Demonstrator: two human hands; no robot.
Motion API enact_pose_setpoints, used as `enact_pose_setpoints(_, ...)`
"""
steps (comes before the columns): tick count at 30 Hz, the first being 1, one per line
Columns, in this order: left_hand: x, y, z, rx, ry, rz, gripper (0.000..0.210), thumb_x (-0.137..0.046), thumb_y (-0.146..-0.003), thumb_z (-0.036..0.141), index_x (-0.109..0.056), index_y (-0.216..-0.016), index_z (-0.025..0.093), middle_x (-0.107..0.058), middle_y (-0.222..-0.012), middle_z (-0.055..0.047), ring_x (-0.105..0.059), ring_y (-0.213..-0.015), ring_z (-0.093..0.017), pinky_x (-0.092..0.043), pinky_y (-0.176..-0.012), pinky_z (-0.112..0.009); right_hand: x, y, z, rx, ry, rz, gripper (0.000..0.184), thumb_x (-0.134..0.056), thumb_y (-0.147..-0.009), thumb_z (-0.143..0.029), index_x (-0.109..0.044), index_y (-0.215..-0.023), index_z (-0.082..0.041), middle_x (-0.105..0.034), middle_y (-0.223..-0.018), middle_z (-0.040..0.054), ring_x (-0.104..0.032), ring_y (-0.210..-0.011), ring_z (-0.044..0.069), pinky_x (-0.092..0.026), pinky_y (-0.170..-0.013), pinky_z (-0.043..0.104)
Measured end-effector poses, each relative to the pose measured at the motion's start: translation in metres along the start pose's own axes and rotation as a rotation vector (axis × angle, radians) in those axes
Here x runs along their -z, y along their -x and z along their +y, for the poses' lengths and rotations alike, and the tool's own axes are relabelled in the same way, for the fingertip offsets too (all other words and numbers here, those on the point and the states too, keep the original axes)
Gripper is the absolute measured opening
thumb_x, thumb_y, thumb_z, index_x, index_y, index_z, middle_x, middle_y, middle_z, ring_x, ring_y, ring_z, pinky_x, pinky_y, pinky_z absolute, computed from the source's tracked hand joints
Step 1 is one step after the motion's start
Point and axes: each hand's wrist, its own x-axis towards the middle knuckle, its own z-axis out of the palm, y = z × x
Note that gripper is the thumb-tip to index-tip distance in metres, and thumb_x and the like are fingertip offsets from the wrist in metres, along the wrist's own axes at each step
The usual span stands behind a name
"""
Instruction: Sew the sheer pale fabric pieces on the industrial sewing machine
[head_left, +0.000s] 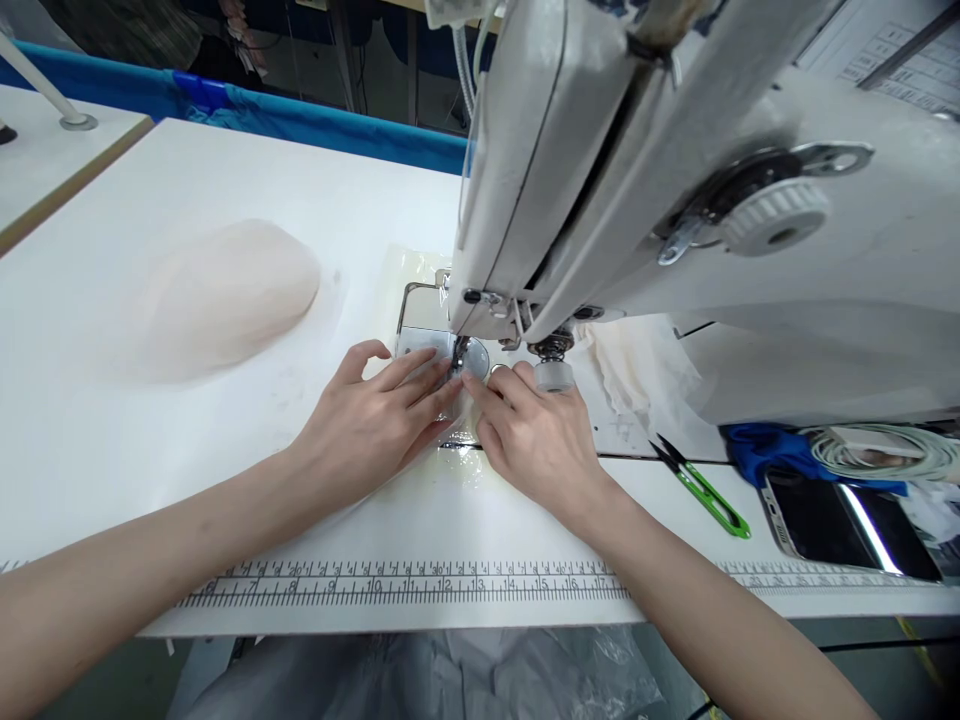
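My left hand (379,415) lies palm down beside the presser foot (459,352) of a white sewing machine (517,180). Its fingers are stretched out and point at the needle area, over the metal plate (424,342). Just right of the foot, my right hand (536,435) has its fingers bent and drawn together, the index fingertip close to the left fingertips. Whatever it pinches is hidden under the fingers. A faint see-through edge shows below the left hand; its material is hard to make out. Thin cream fabric (637,370) lies gathered behind the right hand.
A sheer beige fabric piece (240,290) rests on the white table (360,200) at left. Right of my hand lie green thread snips (705,490), a phone (847,525) and a coiled cable (877,450). A printed ruler (420,583) runs along the front edge.
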Motion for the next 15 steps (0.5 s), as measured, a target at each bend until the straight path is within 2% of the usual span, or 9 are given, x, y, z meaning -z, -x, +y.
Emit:
enact_pose_setpoints(9,-0.0042,0.0,-0.0022,0.025,0.032,-0.008,0.03,-0.048,-0.099,0.027,-0.059,-0.126,0.022,-0.067,-0.123,-0.006,-0.06,-0.119,-0.023,-0.036,-0.094,-0.043,-0.0023,-0.001,0.0009,-0.011,0.007,-0.014,0.03,-0.046,-0.09,-0.013,-0.069,-0.11,-0.011,-0.067,-0.083,0.0059,-0.052,-0.081,0.019,-0.03,-0.069,0.036)
enact_pose_setpoints(15,-0.0005,0.0,-0.0021,0.002,0.044,0.028,0.025,-0.049,-0.098,0.024,-0.061,-0.119,0.018,-0.069,-0.121,-0.007,-0.06,-0.118,-0.024,-0.037,-0.102,-0.045,-0.0021,-0.0005,0.0036,0.039,-0.007,0.089,0.025,-0.049,-0.091,-0.01,-0.07,-0.104,-0.015,-0.069,-0.084,0.0028,-0.054,-0.077,0.016,-0.029,-0.067,0.033)
